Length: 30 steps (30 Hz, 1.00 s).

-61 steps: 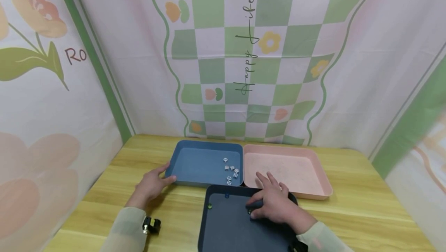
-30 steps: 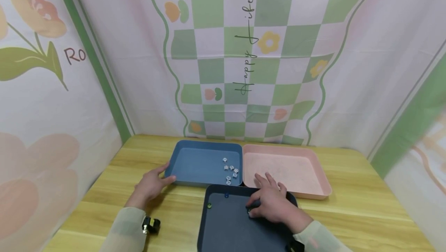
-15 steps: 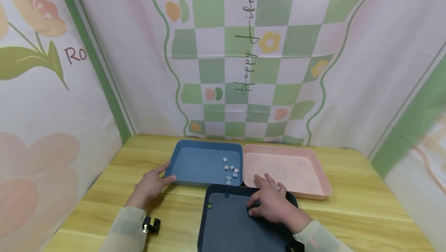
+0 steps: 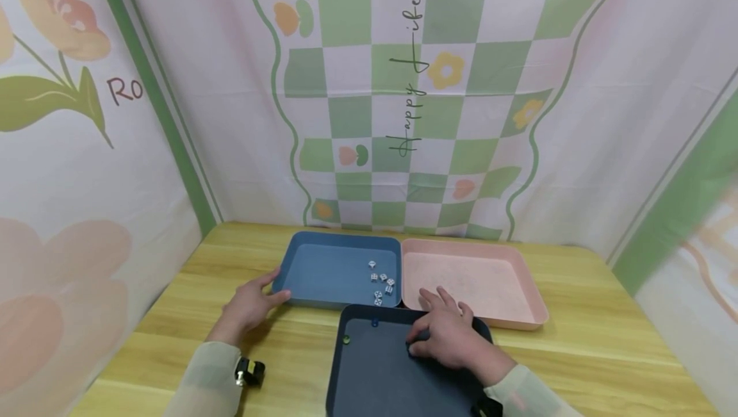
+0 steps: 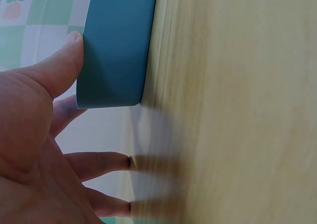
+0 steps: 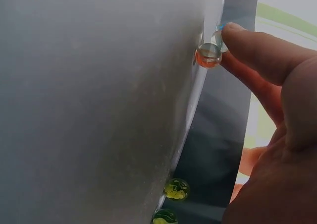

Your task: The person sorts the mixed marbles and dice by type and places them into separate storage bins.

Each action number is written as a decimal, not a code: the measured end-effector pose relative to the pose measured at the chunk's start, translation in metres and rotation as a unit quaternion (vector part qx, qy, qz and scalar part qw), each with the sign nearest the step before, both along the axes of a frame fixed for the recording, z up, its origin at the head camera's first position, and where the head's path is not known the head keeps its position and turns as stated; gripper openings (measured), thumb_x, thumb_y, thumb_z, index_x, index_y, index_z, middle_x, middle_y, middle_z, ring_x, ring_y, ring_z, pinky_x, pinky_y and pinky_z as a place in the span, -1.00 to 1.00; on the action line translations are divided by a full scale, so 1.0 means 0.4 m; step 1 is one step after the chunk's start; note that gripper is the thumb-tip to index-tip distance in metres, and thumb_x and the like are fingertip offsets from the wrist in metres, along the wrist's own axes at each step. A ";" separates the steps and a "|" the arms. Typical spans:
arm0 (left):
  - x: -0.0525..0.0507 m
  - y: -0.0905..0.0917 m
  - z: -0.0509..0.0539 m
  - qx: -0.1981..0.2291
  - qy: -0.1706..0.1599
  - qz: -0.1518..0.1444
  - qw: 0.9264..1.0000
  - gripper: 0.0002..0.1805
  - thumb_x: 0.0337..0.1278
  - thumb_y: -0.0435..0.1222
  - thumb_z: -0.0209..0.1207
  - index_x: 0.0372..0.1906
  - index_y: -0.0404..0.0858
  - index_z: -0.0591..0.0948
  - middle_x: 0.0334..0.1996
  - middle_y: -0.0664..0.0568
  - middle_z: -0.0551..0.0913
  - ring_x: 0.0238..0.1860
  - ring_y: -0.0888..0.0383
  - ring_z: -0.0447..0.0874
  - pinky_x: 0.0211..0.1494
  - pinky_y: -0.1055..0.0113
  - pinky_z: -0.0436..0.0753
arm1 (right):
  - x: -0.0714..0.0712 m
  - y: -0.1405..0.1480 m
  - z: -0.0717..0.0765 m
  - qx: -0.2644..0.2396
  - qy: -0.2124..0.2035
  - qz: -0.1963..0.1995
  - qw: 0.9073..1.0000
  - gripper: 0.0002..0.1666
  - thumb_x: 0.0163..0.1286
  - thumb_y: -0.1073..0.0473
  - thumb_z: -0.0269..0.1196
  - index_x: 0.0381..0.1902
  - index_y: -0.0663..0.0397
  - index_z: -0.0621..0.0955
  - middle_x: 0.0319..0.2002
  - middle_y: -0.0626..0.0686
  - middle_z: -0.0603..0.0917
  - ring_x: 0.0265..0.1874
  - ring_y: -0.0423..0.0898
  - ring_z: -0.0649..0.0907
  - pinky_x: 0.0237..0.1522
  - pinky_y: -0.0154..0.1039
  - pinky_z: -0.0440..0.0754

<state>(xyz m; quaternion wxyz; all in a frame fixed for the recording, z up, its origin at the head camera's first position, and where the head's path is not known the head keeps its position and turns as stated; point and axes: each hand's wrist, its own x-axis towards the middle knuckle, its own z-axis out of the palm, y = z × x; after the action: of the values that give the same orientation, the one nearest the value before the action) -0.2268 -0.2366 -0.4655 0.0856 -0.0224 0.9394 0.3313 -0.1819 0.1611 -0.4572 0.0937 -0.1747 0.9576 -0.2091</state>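
Note:
At the near left corner of the blue tray (image 4: 323, 269), my left hand (image 4: 249, 309) holds the wall between thumb and index finger. In the left wrist view, the thumb (image 5: 64, 60) lies along the tray edge and the other fingers are spread. My right hand (image 4: 450, 337) reaches into the dark tray (image 4: 375, 378). Its thumb and index finger pinch a clear marble (image 6: 218, 39), with an orange-tinted marble (image 6: 208, 56) right beside it. In the head view my fingers hide both. A blue marble (image 4: 375, 323) and a green marble (image 4: 346, 339) lie in the dark tray.
Several white dice (image 4: 383, 277) lie in the blue tray's right part. A pink tray (image 4: 519, 276) adjoins it on the right, behind my right hand. Two yellow-green marbles (image 6: 177, 189) show low in the right wrist view. A patterned curtain (image 4: 398, 116) hangs behind the wooden table (image 4: 599, 353).
My right thumb and index finger have drawn in slightly, and the small marble glimpsed at their tips is now hidden in the head view. The left hand has stayed on the blue tray.

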 end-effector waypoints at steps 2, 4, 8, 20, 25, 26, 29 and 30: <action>-0.001 0.000 0.000 0.001 -0.001 0.001 1.000 -0.19 0.31 0.19 0.14 0.56 0.08 0.19 0.43 -0.30 0.26 0.41 -0.42 0.11 0.17 -0.62 -0.19 | -0.001 0.001 0.002 -0.002 -0.002 0.000 1.000 -0.74 0.07 -0.02 0.55 -0.55 -0.61 0.68 0.46 0.25 0.26 0.46 0.38 -0.04 0.20 0.51 -0.12; -0.002 0.000 0.000 0.002 -0.001 0.002 1.000 -0.19 0.31 0.20 0.14 0.56 0.08 0.19 0.44 -0.29 0.26 0.41 -0.42 0.10 0.16 -0.63 -0.22 | -0.001 0.003 0.006 -0.003 -0.004 0.001 1.000 -0.75 0.08 -0.03 0.54 -0.53 -0.62 0.69 0.47 0.24 0.25 0.46 0.38 -0.04 0.20 0.51 -0.12; -0.001 0.001 -0.001 0.004 -0.001 0.003 1.000 -0.18 0.29 0.21 0.15 0.56 0.08 0.20 0.44 -0.30 0.25 0.42 -0.43 0.08 0.14 -0.64 -0.25 | -0.003 0.007 0.019 -0.013 -0.004 0.001 1.000 -0.78 0.11 -0.03 0.52 -0.49 -0.61 0.70 0.47 0.24 0.24 0.46 0.40 -0.05 0.20 0.51 -0.13; -0.001 0.000 0.000 0.006 -0.004 0.004 1.000 -0.19 0.30 0.20 0.15 0.56 0.09 0.20 0.45 -0.29 0.24 0.43 -0.44 0.04 0.15 -0.64 -0.26 | -0.027 0.043 0.072 -0.067 0.050 -0.029 0.996 -0.85 0.17 -0.04 0.49 -0.45 -0.56 0.74 0.46 0.29 0.25 0.44 0.43 -0.01 0.13 0.50 -0.07; -0.003 0.000 -0.001 0.002 -0.001 0.003 1.000 -0.20 0.31 0.20 0.14 0.56 0.10 0.20 0.45 -0.27 0.25 0.43 -0.43 0.05 0.15 -0.64 -0.25 | -0.041 0.072 0.104 -0.079 0.068 -0.061 0.993 -0.95 0.23 -0.09 0.43 -0.40 -0.38 0.78 0.46 0.32 0.23 0.44 0.43 -0.01 0.10 0.55 -0.06; -0.003 0.000 -0.001 0.000 0.000 0.002 1.000 -0.20 0.31 0.20 0.14 0.56 0.09 0.20 0.45 -0.27 0.25 0.42 -0.44 0.05 0.15 -0.64 -0.25 | -0.044 0.078 0.109 -0.077 0.071 -0.067 0.992 -0.93 0.25 -0.10 0.41 -0.38 -0.35 0.79 0.46 0.32 0.23 0.43 0.43 -0.01 0.09 0.56 -0.05; -0.004 -0.001 -0.003 0.001 0.000 0.004 1.000 -0.20 0.31 0.20 0.14 0.56 0.10 0.20 0.44 -0.28 0.25 0.42 -0.44 0.04 0.14 -0.64 -0.27 | -0.056 0.092 0.116 -0.067 0.078 -0.087 0.991 -0.92 0.30 -0.06 0.39 -0.36 -0.31 0.79 0.45 0.34 0.22 0.43 0.44 0.00 0.07 0.58 -0.04; -0.004 -0.002 -0.003 0.002 -0.001 0.004 1.000 -0.20 0.31 0.20 0.14 0.56 0.10 0.19 0.44 -0.28 0.25 0.42 -0.45 0.04 0.13 -0.65 -0.28 | -0.061 0.096 0.117 -0.064 0.077 -0.093 0.991 -0.93 0.30 -0.03 0.39 -0.35 -0.31 0.79 0.45 0.35 0.21 0.42 0.44 0.01 0.07 0.59 -0.04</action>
<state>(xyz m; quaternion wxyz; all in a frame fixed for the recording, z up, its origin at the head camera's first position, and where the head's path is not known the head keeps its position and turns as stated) -0.2283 -0.2373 -0.4665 0.0847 -0.0265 0.9385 0.3337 -0.2062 0.1995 -0.4104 -0.0114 -0.1058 0.9587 -0.2637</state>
